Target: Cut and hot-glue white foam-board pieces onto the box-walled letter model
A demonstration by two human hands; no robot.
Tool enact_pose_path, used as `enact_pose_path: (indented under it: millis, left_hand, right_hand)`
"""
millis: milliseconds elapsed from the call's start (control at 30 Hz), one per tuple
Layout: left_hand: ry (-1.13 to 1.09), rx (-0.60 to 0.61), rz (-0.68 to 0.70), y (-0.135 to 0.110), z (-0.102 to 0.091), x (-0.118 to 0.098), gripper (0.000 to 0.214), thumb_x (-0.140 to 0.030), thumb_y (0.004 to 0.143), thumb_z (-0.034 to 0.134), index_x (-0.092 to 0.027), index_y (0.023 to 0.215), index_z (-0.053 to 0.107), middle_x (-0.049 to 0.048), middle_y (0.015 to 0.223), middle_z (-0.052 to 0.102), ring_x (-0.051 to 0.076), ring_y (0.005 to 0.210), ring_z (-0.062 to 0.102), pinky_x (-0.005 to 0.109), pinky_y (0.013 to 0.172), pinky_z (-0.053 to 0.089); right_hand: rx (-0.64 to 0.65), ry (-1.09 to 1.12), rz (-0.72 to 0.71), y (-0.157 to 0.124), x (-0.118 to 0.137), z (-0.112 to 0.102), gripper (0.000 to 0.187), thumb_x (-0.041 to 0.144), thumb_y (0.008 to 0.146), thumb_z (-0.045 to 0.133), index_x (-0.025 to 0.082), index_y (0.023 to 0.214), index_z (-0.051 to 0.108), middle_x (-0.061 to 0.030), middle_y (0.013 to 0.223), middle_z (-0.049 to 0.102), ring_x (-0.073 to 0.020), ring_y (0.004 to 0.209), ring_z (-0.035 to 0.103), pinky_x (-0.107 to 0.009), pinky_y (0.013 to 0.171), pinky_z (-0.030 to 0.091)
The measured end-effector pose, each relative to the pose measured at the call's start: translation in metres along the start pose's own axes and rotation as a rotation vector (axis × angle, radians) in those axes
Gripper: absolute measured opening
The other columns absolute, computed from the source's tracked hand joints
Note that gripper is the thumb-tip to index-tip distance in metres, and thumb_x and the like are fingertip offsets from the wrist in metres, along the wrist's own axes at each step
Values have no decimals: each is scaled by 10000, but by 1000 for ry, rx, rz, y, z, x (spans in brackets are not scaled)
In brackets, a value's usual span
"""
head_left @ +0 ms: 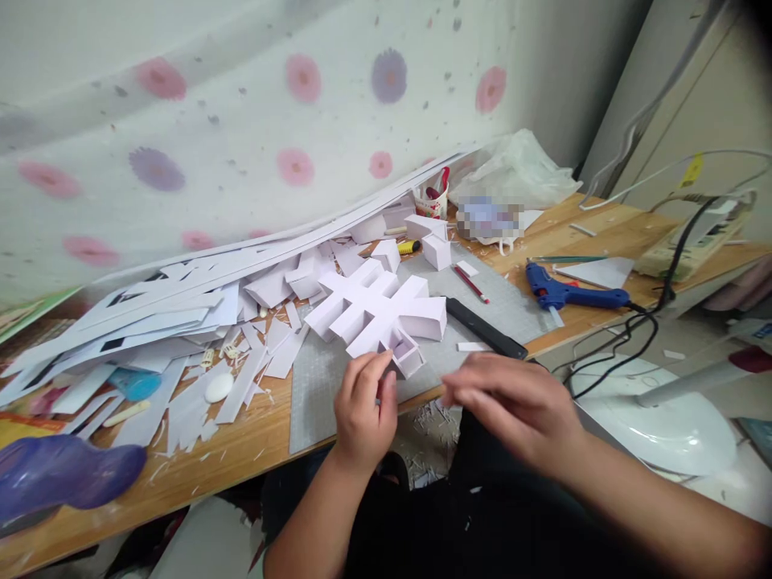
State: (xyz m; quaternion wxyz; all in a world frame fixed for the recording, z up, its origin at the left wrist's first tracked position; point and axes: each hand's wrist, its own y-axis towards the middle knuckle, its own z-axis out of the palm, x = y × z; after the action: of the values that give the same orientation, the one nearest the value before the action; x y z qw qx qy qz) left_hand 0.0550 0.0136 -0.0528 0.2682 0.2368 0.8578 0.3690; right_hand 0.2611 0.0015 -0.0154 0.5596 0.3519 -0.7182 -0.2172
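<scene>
On the cutting mat [314,410], a white paper model [386,308].
Curled left hand [365,410] at its open box [413,366], bent right hand [522,402] near; can't tell if pinching. Building, I think; next needs gentle touch.

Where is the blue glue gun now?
In the head view, the blue glue gun lies right of centre, beside the right edge of the grey cutting mat and beyond the right hand.

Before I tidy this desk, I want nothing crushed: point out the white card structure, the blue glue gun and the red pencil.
White card structure [389,304]: head view, on its flat top face.
Blue glue gun [576,297]: head view, on its handle.
Red pencil [471,284]: head view, mid-shaft.
</scene>
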Motion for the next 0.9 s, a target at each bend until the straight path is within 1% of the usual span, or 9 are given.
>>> enact_pose_path:
  millis: [100,167,267,367,533,633,700,800,900]
  left_hand:
    - [32,118,37,15,-3,-2,273,-95,872,502,-164,1123,584,108,1067,646,193,1022,608,324,881,504]
    - [61,227,1,24,-3,-1,268,-127,898,474,-173,1137,585,90,1059,670,190,996,631,322,865,514]
    - [117,368,-52,33,1,2,279,-178,922,447,-193,1163,587,62,1038,700,199,919,669,324,784,543]
    - [135,413,-55,37,4,3,280,-190,923,443,-197,1158,595,52,1038,710,205,896,682,327,764,549]
    - [53,254,-11,31,-2,0,226,-149,900,487,-181,1089,606,55,978,708,172,896,669,270,778,523]
    - [31,114,18,18,-13,3,211,-107,877,520,-180,1050,616,44,919,703,142,847,661,231,784,500]
    - [51,29,31,7,-21,10,202,-94,868,535,-172,1034,619,36,861,702,130,789,658,217,764,492]
    - [85,-53,-14,-8,-28,22,197,-87,858,554,-160,1027,625,27,803,700,115,709,647,205,720,487]
    - [86,-84,-18,-17,-29,28,209,-64,843,563,-150,1023,624,27,782,695,112,681,640,207,694,488]
  right_hand:
    - [208,12,-207,12,35,-15,148,198,898,575,186,1035,630,-29,715,714,-143,677,672,-255,676,550]
    - [141,-75,-225,13,31,-18,120,207,895,579,200,1002,632,-26,687,697,-149,653,656,-264,642,544]
    - [-105,-333,-68,3,-11,-22,148,155,876,569,208,996,637,-52,763,696,-163,683,641,-279,614,526]
    - [-141,-579,82,-10,-59,-32,179,166,897,513,188,993,662,-96,924,702,-200,851,658,-331,749,537]
    - [-15,-771,230,-15,-90,-54,271,291,890,520,139,1075,649,-140,1027,678,-274,959,635,-420,840,518]
    - [-92,-885,238,-12,-94,-73,253,255,900,462,148,990,673,-129,997,684,-256,938,632,-382,845,505]
    - [-90,-1028,318,-11,-100,-93,264,212,867,466,156,1030,665,-129,1046,677,-275,978,615,-387,855,487]
    - [88,-1240,544,-12,-111,-121,425,163,784,504,145,1198,599,-160,1130,646,-334,1010,596,-431,855,458]
    - [171,-1281,653,-16,-121,-135,483,176,762,528,136,1241,575,-190,1122,631,-342,944,619,-433,814,458]
